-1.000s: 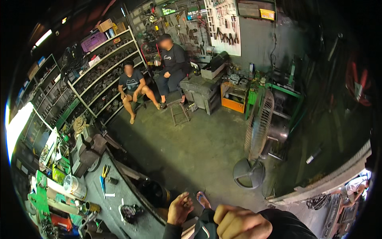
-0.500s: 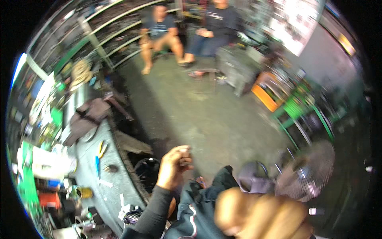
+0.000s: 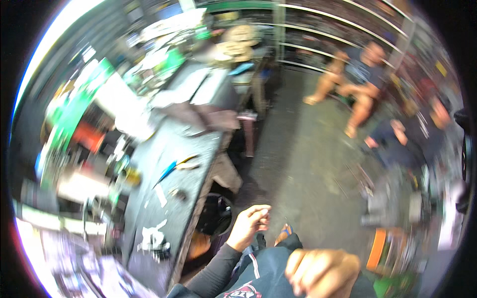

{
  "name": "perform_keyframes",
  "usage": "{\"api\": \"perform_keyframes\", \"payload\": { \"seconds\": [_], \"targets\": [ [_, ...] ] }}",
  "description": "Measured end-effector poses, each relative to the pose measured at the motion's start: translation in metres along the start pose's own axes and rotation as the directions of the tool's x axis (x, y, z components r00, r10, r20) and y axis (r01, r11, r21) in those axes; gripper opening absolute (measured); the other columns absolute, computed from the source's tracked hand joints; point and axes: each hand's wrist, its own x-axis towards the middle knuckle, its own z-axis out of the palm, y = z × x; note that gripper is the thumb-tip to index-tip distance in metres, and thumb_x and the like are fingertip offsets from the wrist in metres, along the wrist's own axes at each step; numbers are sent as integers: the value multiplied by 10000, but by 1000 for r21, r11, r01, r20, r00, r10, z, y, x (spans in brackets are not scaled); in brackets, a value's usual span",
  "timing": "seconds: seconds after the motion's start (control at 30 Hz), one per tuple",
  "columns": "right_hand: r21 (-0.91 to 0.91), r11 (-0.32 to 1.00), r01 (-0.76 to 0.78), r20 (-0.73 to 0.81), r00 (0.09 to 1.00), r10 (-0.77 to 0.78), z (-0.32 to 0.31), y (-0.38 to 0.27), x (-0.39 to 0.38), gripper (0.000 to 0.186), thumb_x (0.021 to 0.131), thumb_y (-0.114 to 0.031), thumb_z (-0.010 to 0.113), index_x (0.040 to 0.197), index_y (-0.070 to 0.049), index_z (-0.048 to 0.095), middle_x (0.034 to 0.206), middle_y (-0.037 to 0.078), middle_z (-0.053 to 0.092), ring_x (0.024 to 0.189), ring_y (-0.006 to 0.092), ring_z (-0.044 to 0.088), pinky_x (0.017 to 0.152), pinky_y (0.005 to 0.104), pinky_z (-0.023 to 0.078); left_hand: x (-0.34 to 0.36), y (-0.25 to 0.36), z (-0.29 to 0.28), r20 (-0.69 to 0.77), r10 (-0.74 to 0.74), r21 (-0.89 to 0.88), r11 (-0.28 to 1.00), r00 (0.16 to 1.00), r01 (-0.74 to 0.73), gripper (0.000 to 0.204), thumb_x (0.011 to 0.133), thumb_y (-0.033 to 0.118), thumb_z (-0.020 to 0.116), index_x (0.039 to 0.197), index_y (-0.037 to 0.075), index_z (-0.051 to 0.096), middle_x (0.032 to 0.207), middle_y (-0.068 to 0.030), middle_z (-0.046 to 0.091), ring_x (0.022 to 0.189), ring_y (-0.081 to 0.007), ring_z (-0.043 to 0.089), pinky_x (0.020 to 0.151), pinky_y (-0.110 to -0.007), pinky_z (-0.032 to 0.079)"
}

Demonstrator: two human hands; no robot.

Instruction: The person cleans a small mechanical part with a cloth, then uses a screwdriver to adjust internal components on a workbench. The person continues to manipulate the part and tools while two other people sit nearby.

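Note:
My left hand (image 3: 250,227) hangs in the air just right of the workbench's edge, its fingers curled in and no object showing in them. My right hand (image 3: 323,273) is held close to my body, low in the picture; it is blurred, its fingers are folded, and the inside of the palm is hidden. Neither hand touches the bench (image 3: 191,198). On that dark bench top lie blue-and-yellow-handled pliers (image 3: 171,169), a small dark metal part (image 3: 178,193) and a white strip (image 3: 160,195).
A brown cloth (image 3: 184,115) drapes across the bench, beside a pale container (image 3: 124,111). A dark round bin (image 3: 216,213) stands below the bench edge. Two people sit ahead: one person (image 3: 360,74) by the shelves (image 3: 318,49), another person (image 3: 417,131) further right. An orange crate (image 3: 377,248) stands lower right.
The view has swung left, so the bench, the shelves and the seated people now appear further right. The fan has left the picture. Both hands stay raised, with fingers curled.

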Motion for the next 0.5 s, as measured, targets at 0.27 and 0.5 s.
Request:
{"api": "perform_keyframes", "payload": {
  "seconds": [0.27,0.5],
  "targets": [
    [-646,498,-579,-111,716,689,-133,106,17,153,889,-77,790,993,23,740,945,93,683,831,166,644,763,302,524,-6,23,-60,-470,290,4,945,834,-326,303,1049,182,683,1271,-25,683,978,-42,698,813,-98,646,740,-239,532],
    [-967,244,-77,146,616,774,-182,233,53,235,889,-114,785,1096,-12,737,978,128,705,798,268,692,744,386,555,26,72,-101,-557,294,290,945,777,-149,294,1008,220,728,1224,20,739,953,-66,751,852,-129,676,785,-325,556]
  ]
}}
